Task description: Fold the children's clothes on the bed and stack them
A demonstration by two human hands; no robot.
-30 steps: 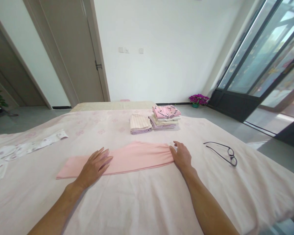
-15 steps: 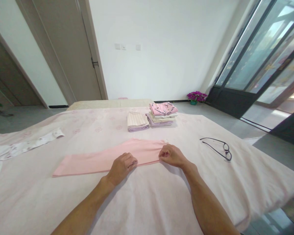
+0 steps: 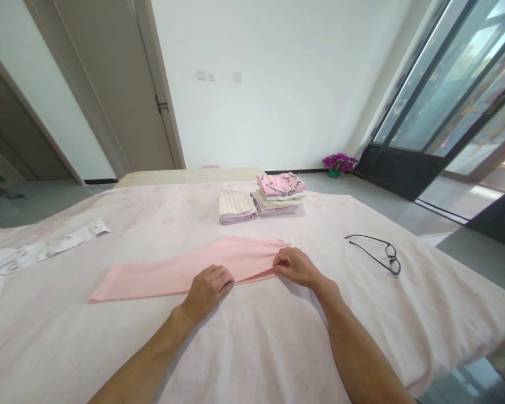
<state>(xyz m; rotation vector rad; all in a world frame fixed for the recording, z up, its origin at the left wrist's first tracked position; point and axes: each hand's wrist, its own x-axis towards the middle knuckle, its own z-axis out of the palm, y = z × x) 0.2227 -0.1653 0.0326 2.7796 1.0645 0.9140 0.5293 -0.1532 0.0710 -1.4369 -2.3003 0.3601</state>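
Note:
A pair of pink pants [image 3: 164, 276], folded lengthwise, lies flat across the bed-like surface in front of me. My left hand [image 3: 210, 287] is closed on its near edge around the middle, fingers curled over the fabric. At the right end, my right hand [image 3: 293, 266] pinches the near edge by the waist. Between my hands the upper layer is slightly raised, showing a narrow dark gap above the lower layer. A small white tag-like bit shows at the waist end.
Behind the pants stand a striped folded garment [image 3: 236, 205] and a stack of folded clothes [image 3: 281, 193]. Black-framed glasses [image 3: 390, 257] lie to the right. A white patterned garment [image 3: 46, 247] is spread at the left. All rest on a pale pink sheet [image 3: 244, 348].
My right hand has lifted the upper layer of the near edge a little, opening a gap beside it. My left hand stays nearly in place.

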